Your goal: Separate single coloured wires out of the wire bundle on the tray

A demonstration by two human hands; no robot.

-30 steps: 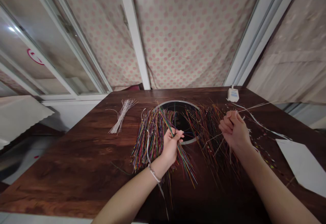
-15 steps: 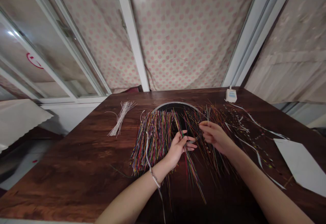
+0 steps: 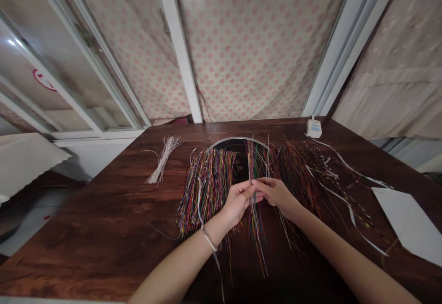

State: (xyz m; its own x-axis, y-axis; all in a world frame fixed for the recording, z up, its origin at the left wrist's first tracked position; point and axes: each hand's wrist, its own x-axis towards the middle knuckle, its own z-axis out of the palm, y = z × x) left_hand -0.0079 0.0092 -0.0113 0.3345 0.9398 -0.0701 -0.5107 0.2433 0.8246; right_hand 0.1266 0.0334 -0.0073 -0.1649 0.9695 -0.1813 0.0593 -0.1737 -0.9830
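- The left grip (image 3: 237, 202) and right grip (image 3: 274, 192) were both clenched, their fingertips meeting on a thin wire bundle (image 3: 254, 166) that ran upright between them, with its ends trailing toward the near side.
- The strands looked light, fine and springy, and probably slick. A firm pinch near the middle of the bundle seemed the best hold, since loose ends would likely splay.
- A beaded bracelet (image 3: 209, 239) circled the left wrist.
- A dense multicoloured wire fringe (image 3: 207, 189) lay just left of the grips, and a looser wire spread (image 3: 297, 175) lay to the right.
- A round dark tray (image 3: 228, 144) with a pale rim sat just beyond them.
- A white wire bunch (image 3: 164, 160) lay farther left, a white plug (image 3: 313, 129) stood at the far right, and a paper sheet (image 3: 407, 221) lay at the right, all on the wooden counter (image 3: 86, 230).
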